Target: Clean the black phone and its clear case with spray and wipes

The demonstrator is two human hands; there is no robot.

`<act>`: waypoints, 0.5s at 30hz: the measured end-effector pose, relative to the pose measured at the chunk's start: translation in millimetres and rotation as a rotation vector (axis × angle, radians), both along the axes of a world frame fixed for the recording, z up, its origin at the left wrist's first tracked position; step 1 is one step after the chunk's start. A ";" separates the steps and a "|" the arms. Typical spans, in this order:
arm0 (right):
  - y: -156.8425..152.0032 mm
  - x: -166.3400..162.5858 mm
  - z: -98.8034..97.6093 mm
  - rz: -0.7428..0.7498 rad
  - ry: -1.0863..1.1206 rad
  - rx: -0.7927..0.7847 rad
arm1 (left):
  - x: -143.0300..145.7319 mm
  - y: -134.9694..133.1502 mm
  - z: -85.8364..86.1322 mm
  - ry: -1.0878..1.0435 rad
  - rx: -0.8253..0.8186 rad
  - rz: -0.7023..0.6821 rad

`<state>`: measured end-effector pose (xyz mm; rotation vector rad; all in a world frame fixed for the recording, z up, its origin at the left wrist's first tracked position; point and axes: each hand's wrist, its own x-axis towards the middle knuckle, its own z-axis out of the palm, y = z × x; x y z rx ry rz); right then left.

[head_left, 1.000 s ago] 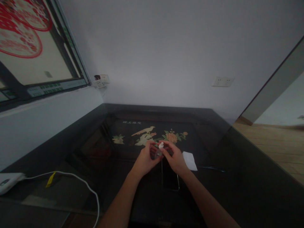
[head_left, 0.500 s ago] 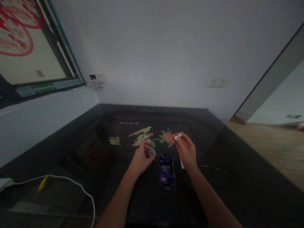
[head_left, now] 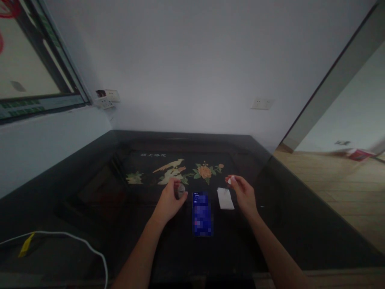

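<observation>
A small clear, rounded container (head_left: 181, 191) is held between the thumb and fingers of my left hand (head_left: 169, 202), just above the black tabletop (head_left: 126, 257). My right hand (head_left: 245, 196) pinches a small white piece (head_left: 229, 181) in its fingertips; a thin stem seems to point down from it, too blurred to name. Below those fingertips lies a white rectangular pad or folded paper (head_left: 225, 200). Between my hands a phone (head_left: 202, 214) lies flat with its screen lit.
A white cable (head_left: 75, 237) with a yellow tag (head_left: 27, 245) curves across the table's left side. The tabletop bears a bird and flower picture (head_left: 171, 170). Wall sockets (head_left: 262, 104) are on the wall behind, and a window (head_left: 33, 60) is at the left.
My right hand has moved to the right relative to the phone, uncovering the white pad. It still pinches the white piece, and my left hand keeps the clear container. The view has shifted right.
</observation>
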<state>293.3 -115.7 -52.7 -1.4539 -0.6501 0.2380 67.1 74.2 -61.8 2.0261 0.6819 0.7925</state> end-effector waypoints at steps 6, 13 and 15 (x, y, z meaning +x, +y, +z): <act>-0.6 -2.9 -0.3 0.013 -0.047 -0.013 | -0.1 -2.4 3.4 0.041 0.050 0.017; -3.6 -2.5 -0.5 0.035 -0.080 -0.037 | 0.2 -1.3 0.0 0.038 0.069 0.017; -4.0 -3.5 -0.2 0.041 -0.070 -0.043 | 0.2 -1.1 -0.2 0.044 0.075 0.015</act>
